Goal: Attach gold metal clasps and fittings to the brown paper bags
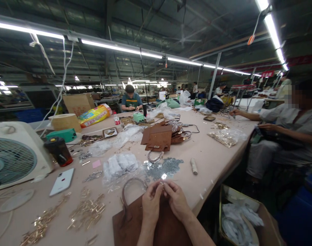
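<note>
My left hand and my right hand meet at the fingertips above a brown leather handbag. Both are closed in a pinch on a small piece, too little of which shows to name it. The bag lies flat at the table's near edge, its curved handle sticking up on the left. Just beyond my fingertips a heap of small flat metal plates is spread out. Past them sits a stack of brown leather bag pieces with handles.
Gold metal fittings lie in piles at left, near a white phone, a dark bottle and a fan. A short roll lies at right. Below the edge stands a box. Co-workers sit at the right and far side.
</note>
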Demonstrator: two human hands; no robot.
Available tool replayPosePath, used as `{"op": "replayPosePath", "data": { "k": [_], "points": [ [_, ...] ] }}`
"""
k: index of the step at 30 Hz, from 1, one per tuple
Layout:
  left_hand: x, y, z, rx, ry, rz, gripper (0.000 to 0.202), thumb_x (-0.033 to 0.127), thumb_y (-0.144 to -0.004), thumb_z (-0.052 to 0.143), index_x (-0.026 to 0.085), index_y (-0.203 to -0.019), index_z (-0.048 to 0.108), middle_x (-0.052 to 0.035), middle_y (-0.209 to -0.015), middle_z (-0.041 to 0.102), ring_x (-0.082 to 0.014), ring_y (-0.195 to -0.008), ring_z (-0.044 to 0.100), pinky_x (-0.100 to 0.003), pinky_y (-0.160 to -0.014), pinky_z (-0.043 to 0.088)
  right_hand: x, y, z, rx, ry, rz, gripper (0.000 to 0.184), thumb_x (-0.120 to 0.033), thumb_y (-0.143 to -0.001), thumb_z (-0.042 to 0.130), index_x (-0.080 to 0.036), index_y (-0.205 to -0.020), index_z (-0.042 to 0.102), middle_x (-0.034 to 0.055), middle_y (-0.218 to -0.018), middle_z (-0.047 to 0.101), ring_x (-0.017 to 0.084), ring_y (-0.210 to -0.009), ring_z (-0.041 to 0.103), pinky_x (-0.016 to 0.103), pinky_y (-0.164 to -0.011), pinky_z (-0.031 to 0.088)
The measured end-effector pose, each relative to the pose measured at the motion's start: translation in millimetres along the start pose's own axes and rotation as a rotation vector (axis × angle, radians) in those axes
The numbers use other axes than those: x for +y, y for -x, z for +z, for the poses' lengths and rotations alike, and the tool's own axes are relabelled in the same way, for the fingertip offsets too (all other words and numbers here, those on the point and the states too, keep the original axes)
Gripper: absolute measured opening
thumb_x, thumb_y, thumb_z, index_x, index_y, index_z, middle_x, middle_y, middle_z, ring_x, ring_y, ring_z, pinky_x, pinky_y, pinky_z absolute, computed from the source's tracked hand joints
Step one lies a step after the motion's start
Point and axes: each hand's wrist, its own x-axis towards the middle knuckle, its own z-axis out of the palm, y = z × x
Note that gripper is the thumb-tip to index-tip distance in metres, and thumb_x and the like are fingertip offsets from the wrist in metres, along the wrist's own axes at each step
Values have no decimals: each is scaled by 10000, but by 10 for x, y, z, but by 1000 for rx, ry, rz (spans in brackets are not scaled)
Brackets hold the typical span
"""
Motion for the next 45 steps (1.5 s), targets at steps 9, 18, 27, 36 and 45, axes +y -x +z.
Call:
{"op": "replayPosePath", "data": {
  "k": [9,18,27,36,45],
  "points": [
    [32,16,44,-55,-87,61,566,593,-751,836,211,-1162,766,-112,-1177,763,-289,-1075,728,-393,-974,598,117,-34,-108,45,-31,-24,283,-485,-837,831,-214,-844,752,-29,-684,550,114,-617,433,239,-602,390],
    [42,16,36,-15,-84,41,526,621,-790,803,189,-1088,775,-117,-1106,774,-292,-1062,726,-396,-982,582,75,-45,-75,58,-124,23,331,-489,-815,857,-196,-944,772,-12,-746,624,80,-598,472,198,-553,410],
    [-39,-29,8,-59,-139,17,542,640,-780,793,182,-1068,759,-105,-1069,773,-283,-999,733,-375,-943,593,74,-54,-54,23,40,-19,368,-522,-827,832,-182,-814,691,-43,-664,540,89,-592,408,222,-565,332],
    [-60,-59,-13,-81,-96,13,551,676,-786,766,178,-1021,759,-98,-1027,776,-276,-945,734,-346,-871,604,91,-64,-11,15,-56,-33,334,-504,-833,833,-188,-872,729,-21,-703,601,83,-591,435,215,-565,327],
    [-38,8,5,-48,-33,10,474,608,-890,706,151,-1010,737,-63,-858,746,-183,-739,669,-258,-678,536,63,1,-54,26,-42,12,359,-430,-779,888,-200,-1037,792,-5,-736,631,97,-630,480,231,-626,429]
  ]
}}
